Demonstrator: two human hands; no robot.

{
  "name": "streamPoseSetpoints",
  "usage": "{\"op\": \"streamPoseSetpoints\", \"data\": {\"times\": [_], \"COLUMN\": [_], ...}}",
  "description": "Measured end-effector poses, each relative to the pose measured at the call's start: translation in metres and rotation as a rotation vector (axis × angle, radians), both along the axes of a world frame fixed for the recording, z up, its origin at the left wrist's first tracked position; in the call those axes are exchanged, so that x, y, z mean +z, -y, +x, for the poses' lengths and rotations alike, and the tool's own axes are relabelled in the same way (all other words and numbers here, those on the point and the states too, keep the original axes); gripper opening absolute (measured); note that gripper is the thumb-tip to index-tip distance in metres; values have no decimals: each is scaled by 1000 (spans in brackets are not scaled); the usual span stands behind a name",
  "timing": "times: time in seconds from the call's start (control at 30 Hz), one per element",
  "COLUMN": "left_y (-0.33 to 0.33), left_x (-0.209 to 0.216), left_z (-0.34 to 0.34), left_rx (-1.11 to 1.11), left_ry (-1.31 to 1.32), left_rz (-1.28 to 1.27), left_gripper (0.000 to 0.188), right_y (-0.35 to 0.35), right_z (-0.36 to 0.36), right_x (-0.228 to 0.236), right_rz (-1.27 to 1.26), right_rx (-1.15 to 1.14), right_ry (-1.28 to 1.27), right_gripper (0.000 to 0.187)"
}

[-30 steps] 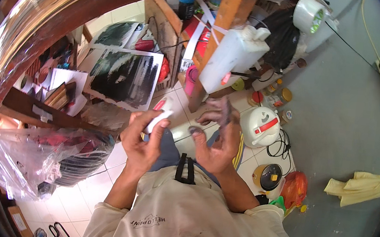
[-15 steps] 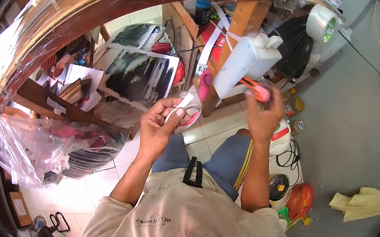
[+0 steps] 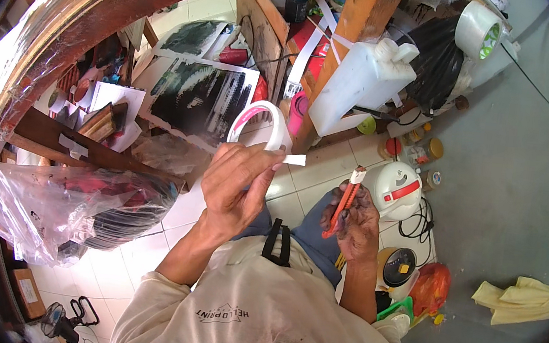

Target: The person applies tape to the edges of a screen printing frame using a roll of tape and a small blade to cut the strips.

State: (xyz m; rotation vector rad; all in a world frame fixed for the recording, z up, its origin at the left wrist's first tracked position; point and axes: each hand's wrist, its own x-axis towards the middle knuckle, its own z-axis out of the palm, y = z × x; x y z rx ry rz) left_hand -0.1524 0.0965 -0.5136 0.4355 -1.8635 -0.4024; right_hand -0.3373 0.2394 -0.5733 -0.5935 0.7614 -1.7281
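My left hand [image 3: 238,184] is closed on a roll of white tape [image 3: 277,128], held upright with pink showing inside its ring. A short loose end of the tape [image 3: 295,159] sticks out to the right past the fingertips. To the right and lower, my dark-stained right hand [image 3: 360,225] grips an orange utility knife [image 3: 343,210], tilted with its whitish end up. Whether its blade is out, I cannot tell. The two hands are apart, above my lap.
A white jerrycan [image 3: 358,86] hangs by a wooden post [image 3: 367,13]. Black-painted sheets [image 3: 194,105] lie at the left, above a plastic-wrapped bundle [image 3: 80,210]. A white-and-red appliance [image 3: 394,190] and jars [image 3: 434,148] stand along the grey wall [image 3: 508,198].
My right hand has come down and nearer with the utility knife, turning it upright. My left hand has turned the tape roll up, and its loose end now points right.
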Motion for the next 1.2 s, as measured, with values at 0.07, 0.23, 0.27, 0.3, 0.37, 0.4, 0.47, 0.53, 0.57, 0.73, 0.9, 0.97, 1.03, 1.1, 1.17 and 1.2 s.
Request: {"op": "streamPoseSetpoints", "data": {"times": [0.07, 0.23, 0.27, 0.3, 0.37, 0.4, 0.47, 0.53, 0.57, 0.73, 0.9, 0.97, 1.03, 1.1, 1.17, 1.2], "left_y": [0, -1, -3, -4, -5, -5, -15, -20, -20, -9, -7, -9, -11, -17, -21, -22], "left_x": [4, 4, 4, 4, 2, 2, -3, -5, 0, 1, -2, -1, 1, 4, 5, 5], "left_z": [2, 1, 2, 3, 4, 5, 6, 3, 2, 4, 7, 6, 5, 3, 2, 2], "left_rx": [3, 17, 21, 27, 17, 12, -30, -127, -199, -302, -260, -260, -264, -233, -217, -218], "left_ry": [39, 23, 26, 32, 37, 39, -72, -197, -265, -260, -198, -178, -159, -167, -176, -181], "left_rz": [-62, -111, -91, -72, -20, 4, 389, 728, 873, 1173, 1172, 1152, 1100, 1077, 1060, 1055], "left_gripper": [27, 29, 29, 29, 26, 25, 21, 18, 18, 15, 14, 14, 13, 13, 13, 13], "right_y": [3, 13, 12, 11, 11, 11, 10, 8, 8, 12, 26, 30, 33, 36, 40, 41], "right_z": [7, 14, 15, 18, 19, 18, 15, 8, 8, 12, 11, 10, 19, 27, 31, 31], "right_x": [12, 15, 18, 20, 22, 23, 22, 13, 15, 17, 46, 47, 45, 44, 44, 46], "right_rz": [16, -40, -23, -7, 31, 52, 71, 75, 52, -21, -45, -97, -22, -21, -92, -104], "right_rx": [34, 36, 5, -23, -76, -102, -125, -129, -104, -65, 72, 94, 69, 60, 66, 122], "right_ry": [7, -183, -223, -261, -297, -298, -242, -130, -64, -225, -362, -513, -565, -603, -629, -549], "right_gripper": [60, 69, 67, 65, 62, 60, 56, 51, 50, 49, 52, 53, 53, 53, 52, 52]}}
